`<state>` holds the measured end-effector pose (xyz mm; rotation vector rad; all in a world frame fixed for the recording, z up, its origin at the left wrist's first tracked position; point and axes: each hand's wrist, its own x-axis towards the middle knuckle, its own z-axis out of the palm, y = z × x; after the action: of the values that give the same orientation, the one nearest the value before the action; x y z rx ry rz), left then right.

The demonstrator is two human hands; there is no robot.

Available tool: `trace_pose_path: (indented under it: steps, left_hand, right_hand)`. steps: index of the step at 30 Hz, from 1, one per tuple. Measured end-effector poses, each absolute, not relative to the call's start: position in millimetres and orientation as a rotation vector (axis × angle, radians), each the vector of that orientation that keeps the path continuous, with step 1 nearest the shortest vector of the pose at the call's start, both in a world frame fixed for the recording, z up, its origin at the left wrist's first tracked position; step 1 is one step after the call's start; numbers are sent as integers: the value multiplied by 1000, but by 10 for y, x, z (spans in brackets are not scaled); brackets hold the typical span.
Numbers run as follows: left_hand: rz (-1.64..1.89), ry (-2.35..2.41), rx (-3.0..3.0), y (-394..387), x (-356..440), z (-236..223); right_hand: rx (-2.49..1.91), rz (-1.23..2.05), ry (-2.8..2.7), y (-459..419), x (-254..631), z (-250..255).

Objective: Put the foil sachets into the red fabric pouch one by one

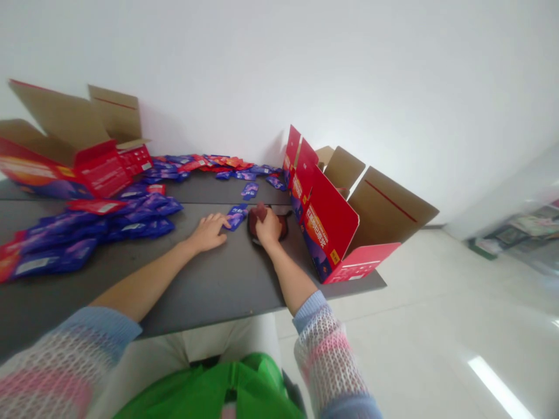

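My left hand [210,231] lies on the dark grey table [218,273] with its fingers stretched out. Its index fingertip touches the lower left of a small purple packet [237,216]. To the right, my right hand [268,227] is closed around a reddish-brown, cloth-like lump [261,212]. Under and around that hand is a dark brown, rounded piece [253,223]; whether it is a shallow dish or part of the same cloth I cannot tell. Another purple packet [250,190] lies just beyond.
A heap of purple and red packets [126,218] covers the left of the table. More packets [205,163] line the wall. An open red carton [100,169] stands at the back left, and open red cartons [327,227] stand along the right edge.
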<state>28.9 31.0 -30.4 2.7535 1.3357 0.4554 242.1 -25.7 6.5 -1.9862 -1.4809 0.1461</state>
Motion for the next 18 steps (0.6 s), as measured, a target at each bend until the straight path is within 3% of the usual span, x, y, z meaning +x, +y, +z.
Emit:
trace_pose_path:
  steps: [7,18]
  left_hand:
    - [592,1675,2721,203,538,-188]
    - [359,2003,2493,-13,806,-142]
  right_hand:
    - [-1797,147,-1573,-149,2460,-88]
    - [-1647,136,-1692,-160,2416,-98]
